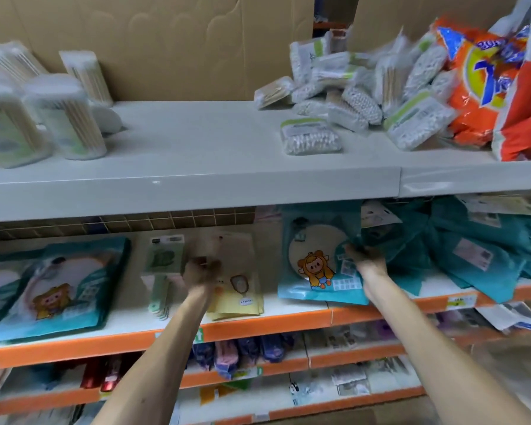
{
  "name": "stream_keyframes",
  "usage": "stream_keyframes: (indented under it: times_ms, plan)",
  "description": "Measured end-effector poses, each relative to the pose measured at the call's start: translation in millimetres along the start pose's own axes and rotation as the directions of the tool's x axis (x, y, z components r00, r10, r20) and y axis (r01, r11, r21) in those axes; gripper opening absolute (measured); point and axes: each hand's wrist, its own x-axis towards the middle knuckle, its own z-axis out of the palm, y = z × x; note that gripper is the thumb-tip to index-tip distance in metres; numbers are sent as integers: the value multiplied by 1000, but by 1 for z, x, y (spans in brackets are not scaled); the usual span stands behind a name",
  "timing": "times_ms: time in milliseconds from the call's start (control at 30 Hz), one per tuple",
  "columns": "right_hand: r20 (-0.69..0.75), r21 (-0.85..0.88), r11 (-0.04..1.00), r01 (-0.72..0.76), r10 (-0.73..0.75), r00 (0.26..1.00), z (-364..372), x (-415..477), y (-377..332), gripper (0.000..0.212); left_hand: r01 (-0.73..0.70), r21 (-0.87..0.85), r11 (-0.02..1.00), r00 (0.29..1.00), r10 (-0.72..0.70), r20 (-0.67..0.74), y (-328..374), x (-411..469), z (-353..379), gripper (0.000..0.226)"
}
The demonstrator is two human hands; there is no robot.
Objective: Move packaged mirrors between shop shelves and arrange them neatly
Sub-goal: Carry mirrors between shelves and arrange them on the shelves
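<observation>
Head view: the teal packaged mirror (pixel 314 262) stands tilted on the orange-edged shelf (pixel 258 325), probably light, stiff and breakable in slick film, so best held by its edges. The right hand (pixel 365 259) pinches its right edge; the left hand (pixel 201 271) curls over that shelf's yellow packs (pixel 242 305), grip unclear.
</observation>
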Motion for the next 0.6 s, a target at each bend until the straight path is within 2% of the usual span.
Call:
stream_keyframes:
  times_ms: [267, 333, 433, 533, 600]
  plan:
    - [-24, -124, 991, 43, -46, 999, 8, 8, 1, 23, -131, 72, 989, 990, 128, 54, -16, 5, 7, 15]
    - [-31, -135, 990, 51, -56, 998, 10, 9, 2, 25, -158, 75, 985, 986, 152, 75, -49, 35, 19, 31]
    - [-35, -109, 993, 43, -48, 998, 15, 6, 3, 18, -172, 261, 950, 984, 154, 89, -54, 42, 19, 60]
    - [-43, -82, 996, 25, -29, 999, 19, -1, 5, 16, -200, 432, 880, 978, 154, 140, -8, 2, -2, 60]
    - [-42, -57, 998, 4, -6, 999, 18, -5, 7, 21, -274, 508, 816, 960, 204, 190, 12, -12, -13, 56]
